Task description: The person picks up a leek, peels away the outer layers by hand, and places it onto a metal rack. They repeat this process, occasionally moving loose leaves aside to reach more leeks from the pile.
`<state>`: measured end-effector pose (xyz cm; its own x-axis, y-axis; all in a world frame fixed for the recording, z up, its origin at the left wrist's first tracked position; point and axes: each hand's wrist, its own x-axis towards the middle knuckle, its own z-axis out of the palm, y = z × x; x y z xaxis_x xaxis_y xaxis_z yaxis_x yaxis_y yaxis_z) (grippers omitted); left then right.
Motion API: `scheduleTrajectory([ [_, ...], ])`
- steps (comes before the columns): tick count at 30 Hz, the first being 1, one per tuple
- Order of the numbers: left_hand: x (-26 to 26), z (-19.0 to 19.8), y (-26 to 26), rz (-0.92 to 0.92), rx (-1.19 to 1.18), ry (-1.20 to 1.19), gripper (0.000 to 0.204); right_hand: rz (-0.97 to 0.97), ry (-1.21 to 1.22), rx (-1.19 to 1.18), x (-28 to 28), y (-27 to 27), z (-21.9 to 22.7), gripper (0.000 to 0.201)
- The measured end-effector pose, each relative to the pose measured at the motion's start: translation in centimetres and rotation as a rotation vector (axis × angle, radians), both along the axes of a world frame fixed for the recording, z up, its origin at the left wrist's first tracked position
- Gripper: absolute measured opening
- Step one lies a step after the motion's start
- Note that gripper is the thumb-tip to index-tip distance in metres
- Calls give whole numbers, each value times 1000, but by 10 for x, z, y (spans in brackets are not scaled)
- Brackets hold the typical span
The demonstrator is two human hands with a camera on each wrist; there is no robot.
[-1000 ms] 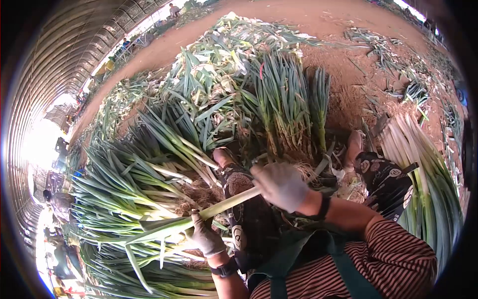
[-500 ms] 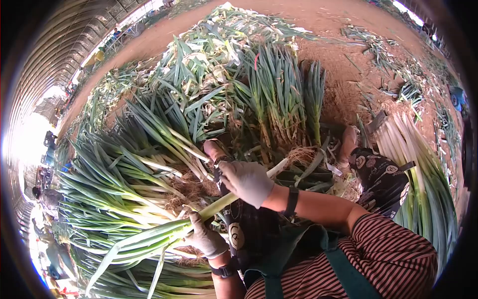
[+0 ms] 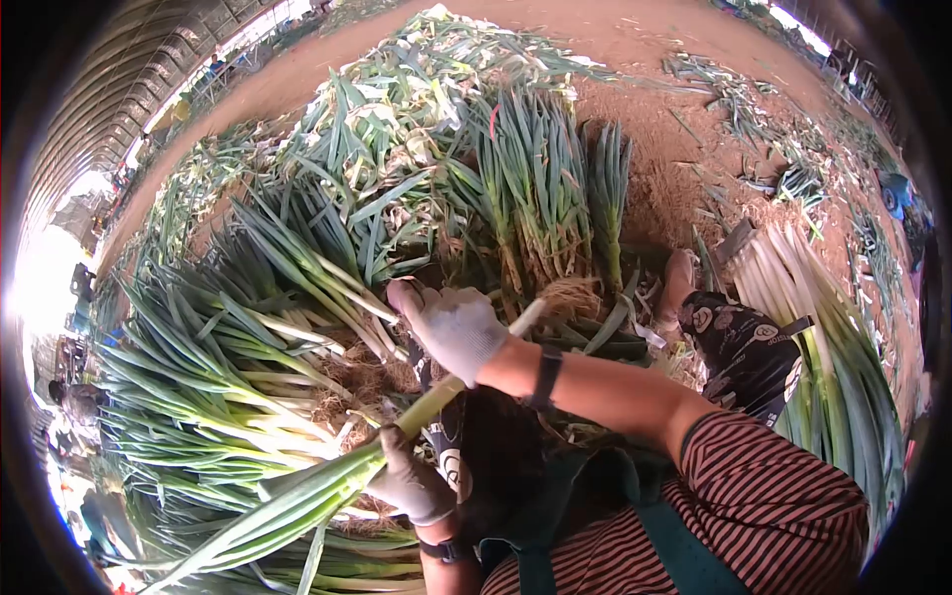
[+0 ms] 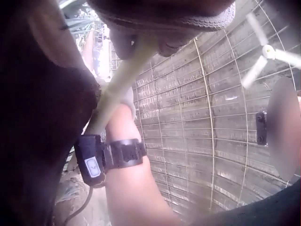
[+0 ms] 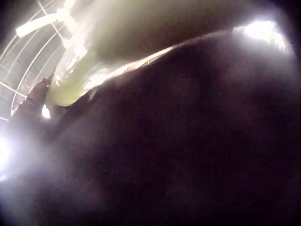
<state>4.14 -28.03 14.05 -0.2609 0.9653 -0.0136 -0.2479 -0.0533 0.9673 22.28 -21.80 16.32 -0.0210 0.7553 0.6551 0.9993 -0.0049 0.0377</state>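
A long green onion (image 3: 432, 405) slants across the lap, its roots at the upper right and its leaves spreading to the lower left. The gloved left hand (image 3: 412, 481) grips it where the leaves begin. Over its pale stalk lies the gloved right hand (image 3: 458, 332), back upward, its fingertips hidden, so whether they curl round the stalk cannot be told. In the left wrist view the stalk (image 4: 120, 84) runs down from the gloved left hand (image 4: 174, 28) past the other forearm. A blurred pale green stalk (image 5: 70, 84) shows in the right wrist view.
Several green onions (image 3: 208, 397) are heaped at the left. Others stand upright (image 3: 540, 188) in front, beside a trimmings pile (image 3: 397, 109). Another bundle (image 3: 823, 347) lies at the right, past the dark-clothed leg (image 3: 739, 347). Bare feet (image 3: 677, 283) rest between them.
The right hand has moved left and slightly up along the stalk, uncovering the root end. The left hand keeps its hold, and the leaves hang lower at the left.
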Motion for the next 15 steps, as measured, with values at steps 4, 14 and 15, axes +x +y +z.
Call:
scheduleTrajectory([
  [4, 8, 14, 1, 47, 77, -29, 50, 257, 393, -3, -9, -47, 14, 20],
  [14, 4, 14, -5, 57, 54, 36, 44, 379, 427, -306, -8, -71, -1, 19],
  [15, 4, 12, -6, 79, 64, 55, 42, 345, 363, -380, -11, -74, 4, 17],
])
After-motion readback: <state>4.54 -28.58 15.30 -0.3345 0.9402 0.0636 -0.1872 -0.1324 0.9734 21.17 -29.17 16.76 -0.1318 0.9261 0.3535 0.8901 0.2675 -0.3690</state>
